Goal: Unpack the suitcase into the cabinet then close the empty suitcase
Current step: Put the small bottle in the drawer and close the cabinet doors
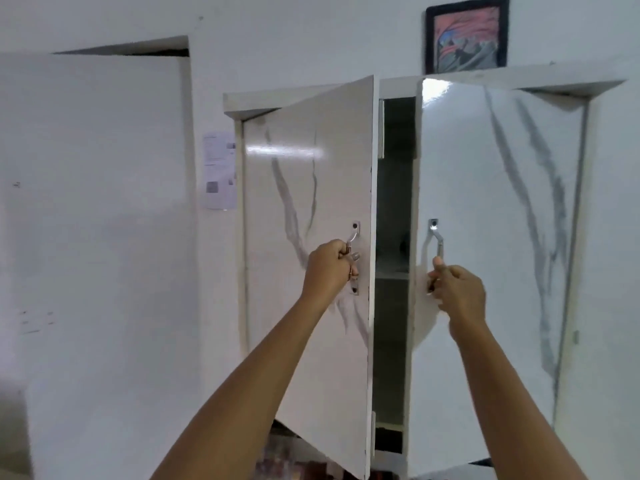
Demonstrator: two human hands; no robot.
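A white cabinet with marble-patterned double doors fills the wall ahead. Its left door [311,188] and right door [502,202] both stand partly swung out, with a dark gap [394,202] between them where a shelf [391,273] shows inside. My left hand [329,266] grips the metal handle [354,233] of the left door. My right hand [457,287] holds the lower part of the metal handle [437,237] on the right door. The suitcase is out of view.
A framed picture [467,34] rests on top of the cabinet. Paper notices [220,169] are stuck to the wall left of the cabinet. A white door panel [93,202] stands at the left. Blurred dark items [287,459] show below the left door.
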